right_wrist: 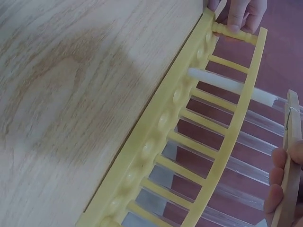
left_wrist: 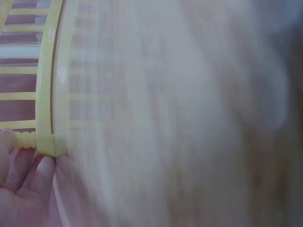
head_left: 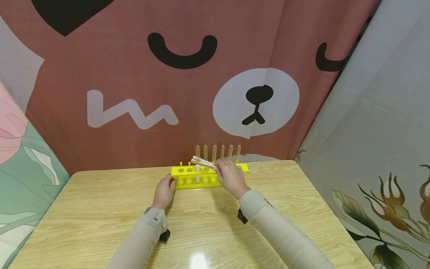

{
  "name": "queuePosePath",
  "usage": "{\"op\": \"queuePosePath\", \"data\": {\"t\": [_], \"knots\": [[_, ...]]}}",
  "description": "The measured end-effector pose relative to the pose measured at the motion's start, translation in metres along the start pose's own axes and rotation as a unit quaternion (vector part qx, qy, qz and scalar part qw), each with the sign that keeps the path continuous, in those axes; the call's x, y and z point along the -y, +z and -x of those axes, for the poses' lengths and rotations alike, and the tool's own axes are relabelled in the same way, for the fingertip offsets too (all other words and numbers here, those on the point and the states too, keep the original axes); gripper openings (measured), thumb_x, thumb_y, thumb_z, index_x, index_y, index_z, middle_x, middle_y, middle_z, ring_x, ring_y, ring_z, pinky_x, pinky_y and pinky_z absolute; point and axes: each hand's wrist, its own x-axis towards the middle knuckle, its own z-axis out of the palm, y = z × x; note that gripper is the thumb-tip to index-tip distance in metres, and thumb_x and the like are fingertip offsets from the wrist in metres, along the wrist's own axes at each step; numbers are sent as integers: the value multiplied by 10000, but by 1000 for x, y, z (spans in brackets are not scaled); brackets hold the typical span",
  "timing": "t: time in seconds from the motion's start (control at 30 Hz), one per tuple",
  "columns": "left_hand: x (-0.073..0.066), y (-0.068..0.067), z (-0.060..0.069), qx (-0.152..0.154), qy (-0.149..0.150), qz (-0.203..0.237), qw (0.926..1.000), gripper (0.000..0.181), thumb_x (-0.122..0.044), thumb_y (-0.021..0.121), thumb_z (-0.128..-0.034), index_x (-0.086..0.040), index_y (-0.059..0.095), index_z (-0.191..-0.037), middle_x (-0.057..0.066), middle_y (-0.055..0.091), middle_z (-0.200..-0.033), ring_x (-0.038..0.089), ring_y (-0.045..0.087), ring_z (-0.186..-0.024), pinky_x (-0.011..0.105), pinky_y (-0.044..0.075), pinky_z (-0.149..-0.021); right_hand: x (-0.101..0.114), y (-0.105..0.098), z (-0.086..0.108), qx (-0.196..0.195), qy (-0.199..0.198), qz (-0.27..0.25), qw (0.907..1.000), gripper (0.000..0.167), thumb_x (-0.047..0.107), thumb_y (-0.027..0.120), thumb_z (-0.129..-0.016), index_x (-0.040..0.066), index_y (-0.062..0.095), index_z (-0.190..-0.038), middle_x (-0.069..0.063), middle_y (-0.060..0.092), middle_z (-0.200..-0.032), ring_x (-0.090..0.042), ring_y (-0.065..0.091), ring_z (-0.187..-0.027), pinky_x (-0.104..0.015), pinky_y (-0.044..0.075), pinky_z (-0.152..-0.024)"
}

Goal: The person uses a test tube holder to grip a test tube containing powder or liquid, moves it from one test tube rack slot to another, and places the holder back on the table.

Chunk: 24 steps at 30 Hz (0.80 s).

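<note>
A yellow test tube rack [head_left: 211, 184] stands at the table's back edge. My left hand [head_left: 164, 192] grips its left end, with the thumb and fingers about the end post [left_wrist: 26, 139]. In my right hand [head_left: 231, 178] is a wooden test tube clamp [head_left: 203, 162], held above the rack. The clamp's far end lies at the upper part of a test tube [right_wrist: 227, 82] with white contents, which stands in a rack hole. Whether the clamp is tight on the glass, I cannot tell. My right fingers [right_wrist: 277, 179] curl round the clamp's wooden arms.
Several clear test tubes [head_left: 223, 151] stand upside down in a row along the back of the rack. The wooden table [head_left: 111, 209] meets a curtain [head_left: 134, 149] with a bear print behind the rack. Another cloth [head_left: 369, 123] hangs at the right.
</note>
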Motion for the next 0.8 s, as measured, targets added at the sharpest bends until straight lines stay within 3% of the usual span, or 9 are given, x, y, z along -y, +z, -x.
{"op": "queuePosePath", "data": {"t": [0.43, 0.8], "knots": [[1, 0, 0, -83, 140, -61, 9998, 200, -88, 584, -1034, 26, 625, -1193, 242, 680, -1161, 401, 633, -1120, 538, 518, -969, 1, 3, 1, 126, 549, -472, 9973, 172, 197, 671, -998, 79, 716, -1114, -57, 725, -1084, -202, 647, -847, -332, 549, -612], [0, 0, 1, -77, 55, -22, 10000, 197, -105, 581, -1038, 18, 627, -1184, 235, 677, -1163, 393, 629, -1126, 540, 513, -972, -1, 5, 5, -40, 520, -438, 9977, 164, 215, 667, -1000, 94, 720, -1096, -25, 723, -973, -182, 625, -775, -302, 515, -567]]}}
